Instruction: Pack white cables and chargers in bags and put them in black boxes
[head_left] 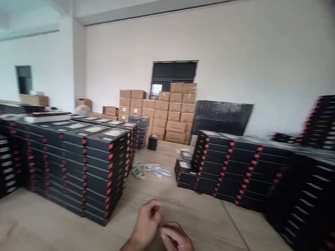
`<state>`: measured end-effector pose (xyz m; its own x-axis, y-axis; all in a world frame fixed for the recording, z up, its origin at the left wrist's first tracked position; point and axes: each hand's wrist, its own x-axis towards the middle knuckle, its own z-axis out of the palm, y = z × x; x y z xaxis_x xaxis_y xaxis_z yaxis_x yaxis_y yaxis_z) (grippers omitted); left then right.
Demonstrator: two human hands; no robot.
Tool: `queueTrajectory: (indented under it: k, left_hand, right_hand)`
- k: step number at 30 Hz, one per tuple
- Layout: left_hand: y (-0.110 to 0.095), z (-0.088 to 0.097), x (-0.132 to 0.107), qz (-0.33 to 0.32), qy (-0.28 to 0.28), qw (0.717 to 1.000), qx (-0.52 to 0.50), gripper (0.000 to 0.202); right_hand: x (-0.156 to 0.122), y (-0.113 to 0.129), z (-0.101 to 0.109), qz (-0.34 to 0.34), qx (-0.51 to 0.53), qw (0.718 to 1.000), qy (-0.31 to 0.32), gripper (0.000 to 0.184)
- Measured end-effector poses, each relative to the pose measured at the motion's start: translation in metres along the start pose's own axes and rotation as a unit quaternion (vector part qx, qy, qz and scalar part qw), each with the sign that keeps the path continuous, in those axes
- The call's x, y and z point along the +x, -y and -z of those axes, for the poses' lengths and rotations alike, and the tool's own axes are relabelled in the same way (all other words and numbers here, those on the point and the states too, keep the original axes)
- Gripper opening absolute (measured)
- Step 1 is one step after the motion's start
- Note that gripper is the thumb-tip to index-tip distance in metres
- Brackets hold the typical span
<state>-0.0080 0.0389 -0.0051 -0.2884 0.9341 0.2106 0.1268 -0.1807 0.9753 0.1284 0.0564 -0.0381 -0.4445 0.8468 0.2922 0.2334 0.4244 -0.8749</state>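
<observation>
Low in the head view, my left hand (147, 223) is closed, its fingers curled in a loose pinch. Close beside it on the right is my right hand (178, 241), also closed, with thumb and fingers drawn together. The fingertips of the two hands come near each other. Whatever may be between them is too small and blurred to name. Both hands are over the wood-grain tabletop (164, 194). Beyond them lie several white, looped, cable-like bundles (157, 170).
Stacked black boxes with red corners (94, 174) stand at the left, and more black boxes (227, 170) at the right. A small black box (152, 142) stands farther back. Brown cartons (159, 114) are piled by the far wall, next to a dark stack (222, 117).
</observation>
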Motion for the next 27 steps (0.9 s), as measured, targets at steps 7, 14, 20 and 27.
queueTrajectory:
  k: [7,14,20,27]
  left_hand:
    - [0.048,-0.001,0.013,0.031,0.032,0.997,-0.057,0.02]
    - [0.054,-0.012,0.015,0.036,0.031,0.996,-0.074,0.014]
    - [0.057,-0.015,0.021,0.068,0.013,0.989,-0.134,0.024]
    - [0.046,-0.007,0.029,0.154,-0.024,0.939,-0.308,0.059]
  right_hand:
    - [0.04,-0.006,0.065,0.05,-0.16,0.968,-0.188,0.035]
    - [0.151,-0.003,0.098,0.036,-0.544,0.836,-0.064,0.061]
    - [0.178,-0.01,0.101,0.039,-0.595,0.802,-0.033,0.054]
    - [0.106,0.021,0.068,0.203,-0.577,0.791,0.004,0.047]
